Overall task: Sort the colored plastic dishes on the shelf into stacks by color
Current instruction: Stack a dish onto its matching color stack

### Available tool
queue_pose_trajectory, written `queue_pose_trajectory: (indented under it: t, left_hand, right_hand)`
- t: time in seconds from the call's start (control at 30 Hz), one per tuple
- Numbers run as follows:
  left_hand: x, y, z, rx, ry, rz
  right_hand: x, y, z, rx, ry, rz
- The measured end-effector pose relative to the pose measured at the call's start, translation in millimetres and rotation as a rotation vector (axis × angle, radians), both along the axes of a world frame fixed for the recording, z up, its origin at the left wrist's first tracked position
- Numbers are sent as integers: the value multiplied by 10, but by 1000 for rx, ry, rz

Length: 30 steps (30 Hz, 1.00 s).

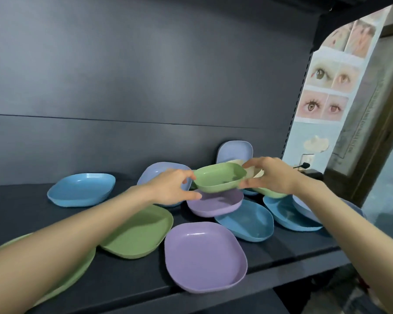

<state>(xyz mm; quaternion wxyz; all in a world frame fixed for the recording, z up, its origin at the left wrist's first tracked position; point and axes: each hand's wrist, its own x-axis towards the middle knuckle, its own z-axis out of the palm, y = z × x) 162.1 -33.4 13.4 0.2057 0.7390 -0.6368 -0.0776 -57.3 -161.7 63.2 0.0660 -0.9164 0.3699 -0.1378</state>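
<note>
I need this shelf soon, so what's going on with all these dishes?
A person holds a small green dish by its ends, left hand and right hand, above a mixed pile on the dark shelf. A purple dish lies at the front edge, a blue dish off to the left; colours are mostly unsorted.

Your green dish (218,179) hangs slightly tilted just above a purple dish (216,203); a blue dish (247,220) lies at its 4 o'clock.
</note>
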Motion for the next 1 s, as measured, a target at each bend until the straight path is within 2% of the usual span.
queue_pose_trajectory:
  t: [0.33,0.53,0.8,1.0]
  left_hand:
    - [-198,-261,-98,-47,156,138]
    - [-231,-295,-159,-147,231,154]
    - [-270,-354,-208,-167,276,176]
    - [-311,-316,-204,-271,393,192]
  right_hand:
    - [-34,-342,-165,108,-94,147]
    - [7,-458,-244,81,-154,162]
    - [33,-477,-330,87,-218,185]
    - [-6,-463,-293,47,-298,180]
